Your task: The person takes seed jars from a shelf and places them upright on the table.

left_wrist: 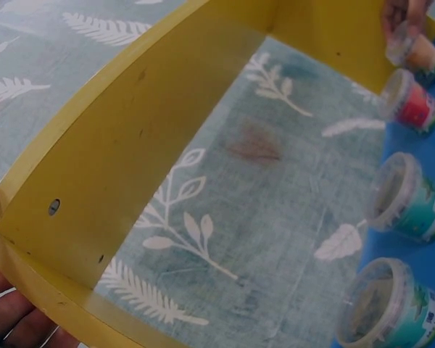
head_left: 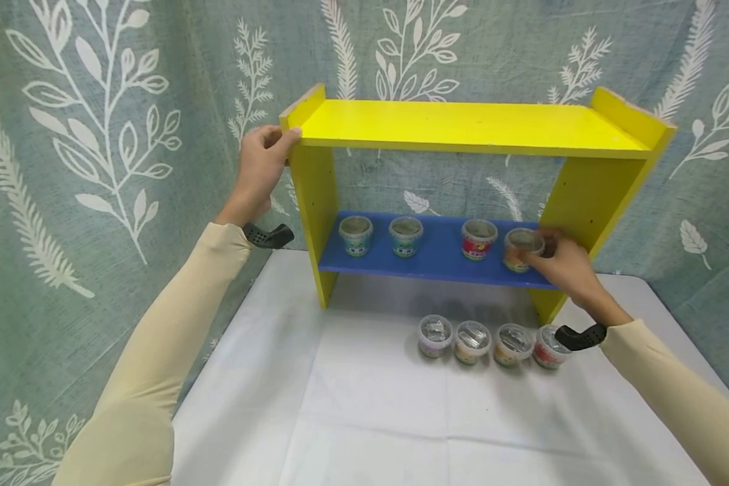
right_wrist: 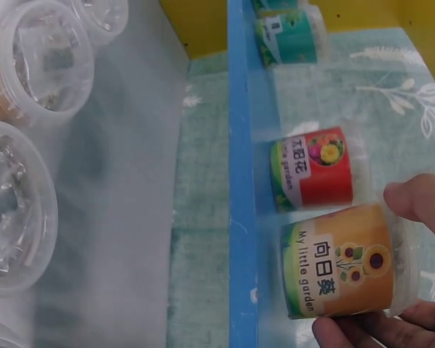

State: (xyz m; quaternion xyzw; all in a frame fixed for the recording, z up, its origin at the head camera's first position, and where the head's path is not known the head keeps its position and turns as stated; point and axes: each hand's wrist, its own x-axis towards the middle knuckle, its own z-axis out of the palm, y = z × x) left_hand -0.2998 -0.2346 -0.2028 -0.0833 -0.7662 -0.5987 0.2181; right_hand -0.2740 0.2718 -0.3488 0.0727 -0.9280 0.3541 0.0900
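My right hand (head_left: 565, 264) grips an orange-labelled plastic tub (right_wrist: 341, 264) with sunflower pictures and "My little garden" on it, at the right end of the blue shelf board (head_left: 428, 262). Thumb and fingers close round it from opposite sides near its rim. Just left of it stands a red-labelled tub (head_left: 479, 239). Two teal-labelled tubs, one further left (head_left: 406, 236) and one near the left panel (head_left: 356, 235), share the board. My left hand (head_left: 264, 162) holds the upper left corner of the yellow shelf unit (head_left: 462, 125), thumb at its front edge, fingers behind the panel.
On the white tablecloth (head_left: 364, 405), in front of the unit's right half, several lidded tubs stand in a row, including a purple-labelled tub (head_left: 435, 336) and a red one (head_left: 551, 347) below my right wrist. A green leaf-patterned curtain (head_left: 206, 81) hangs behind.
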